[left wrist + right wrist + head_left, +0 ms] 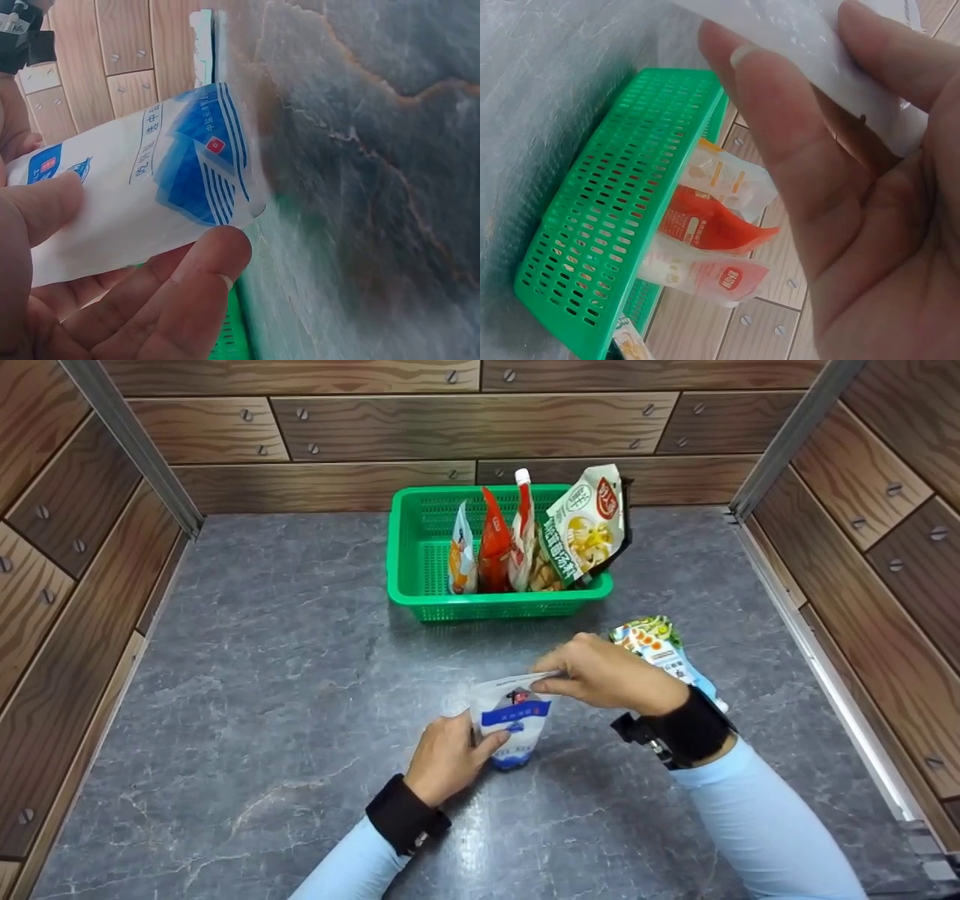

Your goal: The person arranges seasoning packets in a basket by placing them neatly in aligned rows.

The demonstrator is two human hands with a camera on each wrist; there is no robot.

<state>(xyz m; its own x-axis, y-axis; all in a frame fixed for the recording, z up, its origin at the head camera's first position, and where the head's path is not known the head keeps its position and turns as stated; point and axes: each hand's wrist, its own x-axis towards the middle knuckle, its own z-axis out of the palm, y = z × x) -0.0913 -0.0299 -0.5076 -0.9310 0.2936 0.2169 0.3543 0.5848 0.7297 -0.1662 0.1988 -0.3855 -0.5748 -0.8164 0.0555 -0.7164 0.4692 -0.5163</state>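
Note:
A white and blue salt bag [517, 727] stands upright on the grey tabletop in front of the person, between both hands. The left hand [448, 757] grips its lower left side, thumb across the front; in the left wrist view the fingers [202, 292] lie behind the bag [112, 187]. At the top, the right hand [600, 675] pinches the bag's upper right edge between thumb and fingers. The right wrist view shows only a pale part of the bag [802, 45] between that hand's thumb and fingers [772, 105].
Behind the hands stands a green plastic basket [420, 600] holding several upright food pouches, among them a red pouch [495, 547] and a leaning green and cream pouch [589, 525]. A light blue food packet [664, 656] lies on the tabletop [262, 660], partly behind the right forearm. Wood-patterned walls [465, 427] enclose the surface.

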